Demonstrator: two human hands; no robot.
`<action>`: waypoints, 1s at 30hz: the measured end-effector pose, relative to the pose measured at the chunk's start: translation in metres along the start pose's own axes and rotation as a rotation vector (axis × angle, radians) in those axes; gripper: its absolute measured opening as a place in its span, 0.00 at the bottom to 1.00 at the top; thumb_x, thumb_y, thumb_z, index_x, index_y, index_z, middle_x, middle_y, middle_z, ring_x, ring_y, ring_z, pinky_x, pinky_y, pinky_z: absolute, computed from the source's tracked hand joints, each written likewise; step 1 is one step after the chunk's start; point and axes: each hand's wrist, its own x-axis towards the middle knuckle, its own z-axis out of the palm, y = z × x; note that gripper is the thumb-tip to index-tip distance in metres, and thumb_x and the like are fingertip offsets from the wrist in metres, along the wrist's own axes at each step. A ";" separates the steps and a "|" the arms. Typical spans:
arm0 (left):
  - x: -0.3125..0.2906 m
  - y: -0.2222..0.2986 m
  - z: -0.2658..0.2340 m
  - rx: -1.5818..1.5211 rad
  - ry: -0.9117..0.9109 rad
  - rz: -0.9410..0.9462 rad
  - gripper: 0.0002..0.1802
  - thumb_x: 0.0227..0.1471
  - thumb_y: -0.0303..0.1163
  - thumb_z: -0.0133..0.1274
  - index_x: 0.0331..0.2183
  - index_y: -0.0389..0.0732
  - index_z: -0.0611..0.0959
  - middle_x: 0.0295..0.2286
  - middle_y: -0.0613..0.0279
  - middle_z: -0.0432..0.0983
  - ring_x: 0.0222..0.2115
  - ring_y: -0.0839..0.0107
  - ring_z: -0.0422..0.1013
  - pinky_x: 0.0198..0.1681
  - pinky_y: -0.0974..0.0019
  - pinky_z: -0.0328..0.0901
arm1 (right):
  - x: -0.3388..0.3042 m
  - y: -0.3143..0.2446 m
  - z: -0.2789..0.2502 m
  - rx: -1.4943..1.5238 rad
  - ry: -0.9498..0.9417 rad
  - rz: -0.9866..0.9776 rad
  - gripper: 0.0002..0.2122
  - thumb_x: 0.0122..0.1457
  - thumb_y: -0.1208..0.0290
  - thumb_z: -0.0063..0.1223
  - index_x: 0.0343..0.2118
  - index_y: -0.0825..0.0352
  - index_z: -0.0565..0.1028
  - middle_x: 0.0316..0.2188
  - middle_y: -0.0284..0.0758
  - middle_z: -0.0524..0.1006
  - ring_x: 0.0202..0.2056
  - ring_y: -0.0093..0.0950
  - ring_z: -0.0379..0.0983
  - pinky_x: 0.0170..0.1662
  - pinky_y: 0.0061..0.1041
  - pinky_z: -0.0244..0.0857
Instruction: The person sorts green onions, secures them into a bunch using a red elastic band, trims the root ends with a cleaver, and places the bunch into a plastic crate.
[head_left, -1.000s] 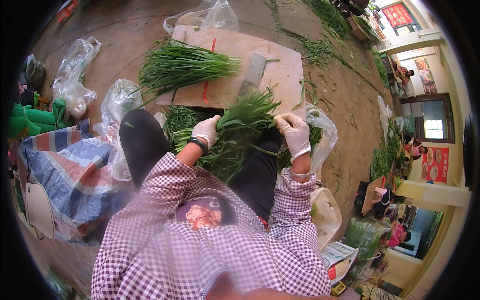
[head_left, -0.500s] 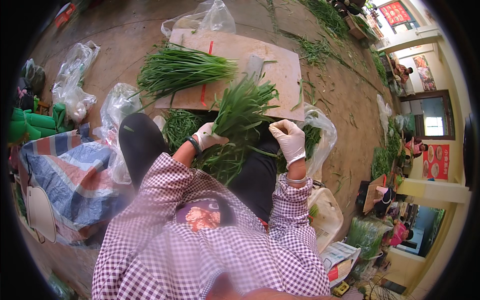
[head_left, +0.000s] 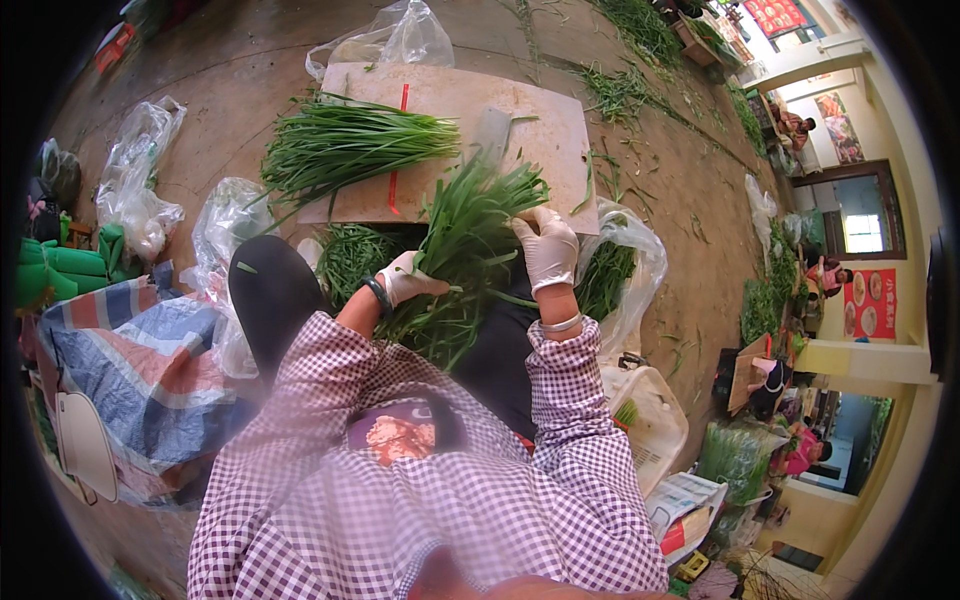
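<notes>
- an outdoor concrete floor (head_left: 250,70) scattered with green leaf scraps, seen from above; yellow building walls and doorways curve along the right edge.
- one flat cardboard sheet (head_left: 545,135) lies on the floor ahead of the person and serves as the work surface.
- one tidy bundle of long green chives (head_left: 345,150) rests on the left part of the cardboard, tips pointing left.
- one knife blade (head_left: 492,135), pale and partly hidden, lies on the cardboard just beyond the hands.
- a second, looser bunch of chives (head_left: 465,250) sits over the person's lap, fanning up toward the cardboard.
- two hands, both in white gloves. the left hand (head_left: 410,280) has its fingers closed around the lower stalks of the loose bunch.
- the right hand (head_left: 548,250) lies on the right side of the same bunch, fingers curled down onto the leaves, gripping them.
- several clear plastic bags lie around; one at the right (head_left: 625,265) holds more greens.
- one striped red, blue and white sack (head_left: 140,370) sits at the person's left.
- compared with half a second earlier, the right hand has dropped from a raised, open pose onto the bunch, and the left hand has slid slightly lower on the stalks. the bundle on the cardboard has not moved.
</notes>
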 end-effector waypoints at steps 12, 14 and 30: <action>0.003 -0.002 -0.004 0.034 0.085 -0.067 0.22 0.42 0.27 0.66 0.42 0.33 0.81 0.30 0.63 0.80 0.29 0.75 0.72 0.35 0.68 0.69 | -0.008 0.032 -0.029 0.070 -0.208 0.256 0.08 0.55 0.66 0.62 0.29 0.65 0.81 0.28 0.38 0.80 0.29 0.30 0.77 0.36 0.29 0.69; 0.003 -0.005 -0.003 0.060 0.137 -0.034 0.23 0.42 0.27 0.66 0.42 0.32 0.80 0.31 0.63 0.80 0.30 0.74 0.73 0.37 0.67 0.69 | -0.012 0.012 -0.035 -0.059 -0.222 0.249 0.07 0.53 0.66 0.63 0.28 0.65 0.81 0.28 0.38 0.79 0.29 0.30 0.77 0.36 0.29 0.69; 0.004 -0.003 0.000 0.221 0.178 -0.036 0.23 0.41 0.32 0.66 0.41 0.34 0.81 0.33 0.58 0.81 0.32 0.71 0.73 0.41 0.66 0.68 | -0.001 -0.031 0.023 0.035 0.023 -0.399 0.06 0.56 0.70 0.56 0.36 0.61 0.79 0.34 0.35 0.80 0.37 0.37 0.77 0.39 0.34 0.71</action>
